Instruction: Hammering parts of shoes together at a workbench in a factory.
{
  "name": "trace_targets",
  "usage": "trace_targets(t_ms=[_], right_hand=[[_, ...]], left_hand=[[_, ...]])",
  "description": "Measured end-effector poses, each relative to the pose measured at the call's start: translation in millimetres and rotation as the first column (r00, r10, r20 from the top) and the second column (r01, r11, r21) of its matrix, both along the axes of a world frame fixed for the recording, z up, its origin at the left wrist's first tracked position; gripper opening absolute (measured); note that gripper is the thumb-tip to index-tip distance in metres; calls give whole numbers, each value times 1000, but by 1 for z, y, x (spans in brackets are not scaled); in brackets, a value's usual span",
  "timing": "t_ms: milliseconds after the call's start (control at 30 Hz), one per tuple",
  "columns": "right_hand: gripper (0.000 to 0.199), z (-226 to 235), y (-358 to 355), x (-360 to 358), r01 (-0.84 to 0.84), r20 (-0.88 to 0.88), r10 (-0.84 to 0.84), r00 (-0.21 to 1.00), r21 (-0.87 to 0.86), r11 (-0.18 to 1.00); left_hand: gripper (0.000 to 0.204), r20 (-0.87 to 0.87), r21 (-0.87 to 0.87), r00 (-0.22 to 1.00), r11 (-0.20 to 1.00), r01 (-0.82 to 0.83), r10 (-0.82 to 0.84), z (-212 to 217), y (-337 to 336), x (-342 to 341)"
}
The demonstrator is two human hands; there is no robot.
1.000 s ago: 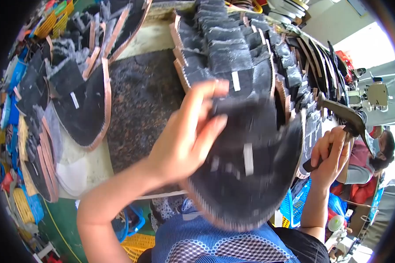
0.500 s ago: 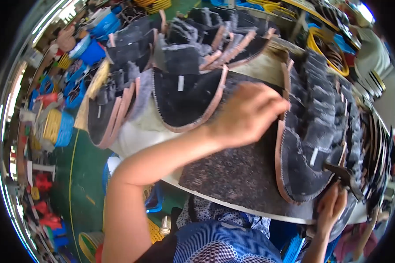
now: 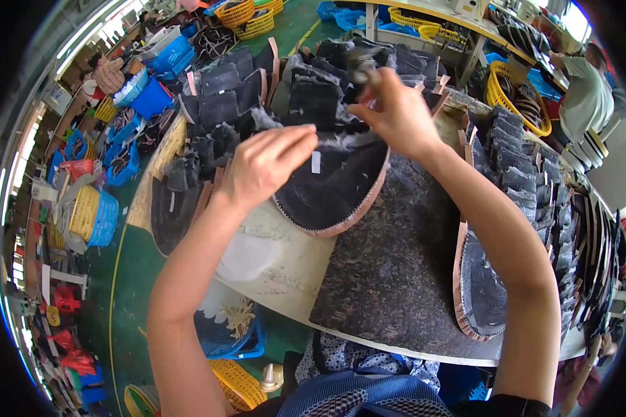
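My right hand (image 3: 400, 115) is raised over the far part of the table, closed around a hammer (image 3: 363, 66) whose metal head is smeared by motion. Stretched and close together, the fingers of my left hand (image 3: 264, 167) rest at the left edge of a black shoe upper (image 3: 327, 187). That upper has a curved, pinkish trim, grey fuzzy lining and a small white label. It lies at the near end of a row of overlapping uppers. More uppers (image 3: 483, 285) are layered on the right, and another stack (image 3: 170, 208) sits at the left.
Under my arms is a dark speckled board (image 3: 389, 271) on the pale tabletop (image 3: 289, 257). Blue baskets (image 3: 229, 330) and a yellow basket (image 3: 236, 382) stand below the near edge. A co-worker (image 3: 588, 90) is at the far right, near a yellow basket (image 3: 497, 90).
My right hand has lifted the hammer from the right-hand stack to the middle row. My left hand has moved left from the right-hand stack to the middle upper.
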State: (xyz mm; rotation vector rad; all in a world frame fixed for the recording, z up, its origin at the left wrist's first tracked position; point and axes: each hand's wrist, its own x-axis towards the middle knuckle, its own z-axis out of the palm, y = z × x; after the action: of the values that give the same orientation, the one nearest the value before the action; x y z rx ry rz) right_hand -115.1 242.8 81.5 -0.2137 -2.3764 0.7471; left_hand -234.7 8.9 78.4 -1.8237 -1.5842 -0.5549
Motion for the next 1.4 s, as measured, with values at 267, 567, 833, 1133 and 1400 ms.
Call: trace_targets(t_ms=[267,567,833,1133,1400], right_hand=[[57,-29,-15,-81,-185,294,119,948,209,960],[39,5,-81,46,-215,-127,223,966,-877,430],[66,6,-110,302,120,120,235,965,-993,15],[52,1,-174,378,401,400,34,916,-911,-94],[37,-35,-202,405,416,506,-192,841,-378,827]], left_hand=[[38,-130,-6,982,990,138,-138,83,-54,108],[45,983,47,-184,923,381,26,90,-61,119],[58,781,-9,-409,663,749,473,8,-54,158],[23,808,-199,-91,416,887,582,-21,-17,209],[8,817,-505,576,459,731,-19,-51,10,219]])
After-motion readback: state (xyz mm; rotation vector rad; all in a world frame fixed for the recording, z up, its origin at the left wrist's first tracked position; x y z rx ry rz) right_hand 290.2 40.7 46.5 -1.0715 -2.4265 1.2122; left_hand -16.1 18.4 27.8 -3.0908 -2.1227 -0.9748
